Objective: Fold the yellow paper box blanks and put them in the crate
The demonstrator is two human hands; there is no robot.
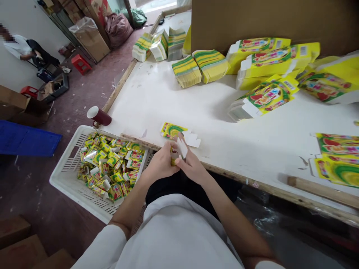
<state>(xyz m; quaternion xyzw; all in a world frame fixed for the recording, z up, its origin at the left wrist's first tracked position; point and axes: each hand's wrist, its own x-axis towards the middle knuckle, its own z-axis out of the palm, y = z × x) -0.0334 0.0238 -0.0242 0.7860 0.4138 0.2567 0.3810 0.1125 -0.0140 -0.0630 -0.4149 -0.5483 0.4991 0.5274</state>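
Above the table's front edge, my left hand [163, 161] is closed around a small yellow carton [173, 155] with white flaps. My right hand [192, 164] meets it from the other side, its fingers closed on the carton's white flap [182, 148]. Much of the carton is hidden by my fingers. Just beyond my hands, a flat printed carton blank [171, 130] with a white flap lies on the white table [146, 97]. To the left, a white plastic crate [64, 164] holds many small yellow cartons [113, 158].
Bundles of flat cartons [211, 65] and stacked yellow blanks [266, 61] stand along the table's back. More blanks [338, 168] lie at right near a wooden strip [322, 190]. A maroon mug [99, 115] lies at the left edge. A person [30, 50] sits far left.
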